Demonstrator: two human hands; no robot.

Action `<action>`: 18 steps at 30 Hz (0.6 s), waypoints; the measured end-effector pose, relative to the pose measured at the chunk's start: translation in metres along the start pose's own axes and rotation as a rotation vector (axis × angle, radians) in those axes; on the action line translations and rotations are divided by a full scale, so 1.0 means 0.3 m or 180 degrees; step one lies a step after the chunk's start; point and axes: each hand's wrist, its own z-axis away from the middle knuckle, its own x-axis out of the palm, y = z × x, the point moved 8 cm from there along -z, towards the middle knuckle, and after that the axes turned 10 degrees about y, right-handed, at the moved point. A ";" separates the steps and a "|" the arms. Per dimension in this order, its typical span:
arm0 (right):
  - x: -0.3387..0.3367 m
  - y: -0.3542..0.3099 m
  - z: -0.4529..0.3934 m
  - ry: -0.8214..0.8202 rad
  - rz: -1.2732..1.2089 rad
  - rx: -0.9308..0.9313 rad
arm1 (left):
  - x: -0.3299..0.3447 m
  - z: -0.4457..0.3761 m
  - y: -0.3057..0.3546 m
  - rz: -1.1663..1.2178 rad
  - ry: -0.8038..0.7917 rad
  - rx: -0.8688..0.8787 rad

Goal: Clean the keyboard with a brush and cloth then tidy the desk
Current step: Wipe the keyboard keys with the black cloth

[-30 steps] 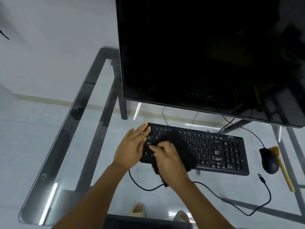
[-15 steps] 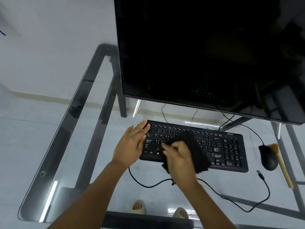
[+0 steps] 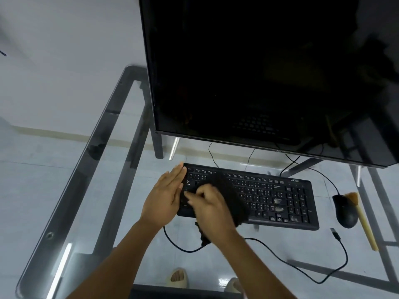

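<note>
Since a moment ago right hand [image 3: 212, 209], pinching cloth [image 3: 232, 198], slides back left across keyboard [image 3: 280, 197], left hand [image 3: 165, 198] spread flat steadying; wiping step, right-side keys likely next.

Glossy glass desk [image 3: 64, 212], matt plastic keyboard [image 3: 280, 197].

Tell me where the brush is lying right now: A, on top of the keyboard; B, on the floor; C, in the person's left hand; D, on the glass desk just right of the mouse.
D: the brush lies on the glass desk just right of the mouse, away from both hands.
</note>
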 end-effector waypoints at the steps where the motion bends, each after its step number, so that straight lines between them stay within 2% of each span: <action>1: -0.022 0.047 -0.010 0.0142 -0.0026 0.0096 | 0.000 -0.001 -0.001 0.0014 0.0009 0.0005; 5: -0.080 0.159 -0.017 0.0745 0.0311 0.0486 | -0.008 -0.004 -0.005 -0.0019 0.0077 -0.0069; 9: 0.064 -0.010 -0.011 0.0106 -0.0443 0.0176 | -0.018 -0.007 0.002 0.0110 0.0249 -0.0009; 10: 0.064 0.006 -0.029 0.0059 -0.0393 0.0183 | -0.020 -0.007 0.003 0.0146 0.0275 -0.0045; 12: 0.023 0.101 -0.070 0.0176 -0.0288 0.0512 | -0.024 -0.009 0.001 0.0159 0.0290 -0.0124; 14: -0.062 0.175 -0.085 0.0615 -0.0090 0.0855 | -0.026 -0.010 -0.005 0.0136 0.0291 -0.0179; 16: -0.061 0.130 -0.069 0.0646 -0.0033 0.0690 | -0.028 -0.010 -0.004 0.0149 0.0332 -0.0170; 18: 0.023 0.026 -0.041 0.0230 -0.0203 0.0246 | -0.030 -0.011 0.003 0.0211 0.0371 -0.0112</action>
